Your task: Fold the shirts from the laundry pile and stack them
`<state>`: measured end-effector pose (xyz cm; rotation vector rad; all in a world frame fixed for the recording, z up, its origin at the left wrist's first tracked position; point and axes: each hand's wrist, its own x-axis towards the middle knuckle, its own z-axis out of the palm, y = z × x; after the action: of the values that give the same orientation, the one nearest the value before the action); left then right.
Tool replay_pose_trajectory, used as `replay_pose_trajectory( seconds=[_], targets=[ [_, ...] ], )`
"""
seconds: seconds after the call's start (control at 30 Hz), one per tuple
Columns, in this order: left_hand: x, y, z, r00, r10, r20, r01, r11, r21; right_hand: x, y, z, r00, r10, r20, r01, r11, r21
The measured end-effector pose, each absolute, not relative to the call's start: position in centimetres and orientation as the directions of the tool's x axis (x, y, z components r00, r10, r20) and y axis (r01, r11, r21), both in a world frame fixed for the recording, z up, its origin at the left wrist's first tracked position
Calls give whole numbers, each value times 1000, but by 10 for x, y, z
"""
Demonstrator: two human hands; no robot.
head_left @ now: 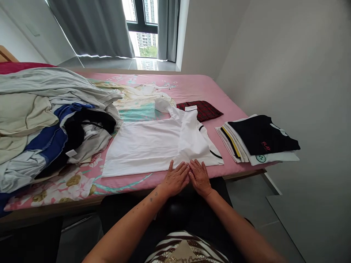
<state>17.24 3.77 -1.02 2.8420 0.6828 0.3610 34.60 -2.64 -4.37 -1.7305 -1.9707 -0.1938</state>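
On pink bedding [197,86], white shirt [148,142]; grey curtains [95,27] behind.

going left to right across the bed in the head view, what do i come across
Heap of loose clothes → spread white shirt → stack of folded clothes.

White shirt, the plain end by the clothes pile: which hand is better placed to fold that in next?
Probably your left hand: it is at the near edge of the white shirt, on the side toward the clothes pile, while your right hand sits nearer the black-striped end.
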Motion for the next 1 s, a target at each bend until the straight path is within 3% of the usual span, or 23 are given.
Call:
replay_pose_trajectory(
  seconds=[0.2,0.3,0.4,0.5,0.57,0.67,0.77,0.83,0.93,1.0],
  targets=[
    [187,36,-21,857,488,165,437,-858,270,377,-35,-66,82,925,371,991,-36,-131],
    [155,41,-26,800,587,125,544,-798,261,382,-40,-72,90,930,358,992,-52,-114],
    [89,58,-23,617,787,4,770,-604,203,380,-42,-74,104,925,365,989,-59,-133],
    [9,79,-14,281,954,-104,958,-271,97,378,-42,-77,111,918,382,987,-58,-147],
    [-33,89,-7,104,986,-130,994,-100,38,378,-41,-79,113,914,391,987,-57,-152],
    [-58,96,-3,-14,997,-82,1000,15,8,377,-42,-76,119,905,408,985,-56,-165],
    [-38,92,-2,31,998,57,999,-33,29,372,-40,-57,55,888,457,977,47,-209],
    [-11,86,-2,196,974,115,978,-203,55,364,-32,-37,-109,873,474,940,246,-236],
    [27,79,-2,446,890,94,886,-454,95,353,-9,-12,-406,809,425,810,533,-242],
    [40,79,-5,491,871,33,861,-491,134,349,10,-4,-526,775,351,757,614,-224]
  ],
)
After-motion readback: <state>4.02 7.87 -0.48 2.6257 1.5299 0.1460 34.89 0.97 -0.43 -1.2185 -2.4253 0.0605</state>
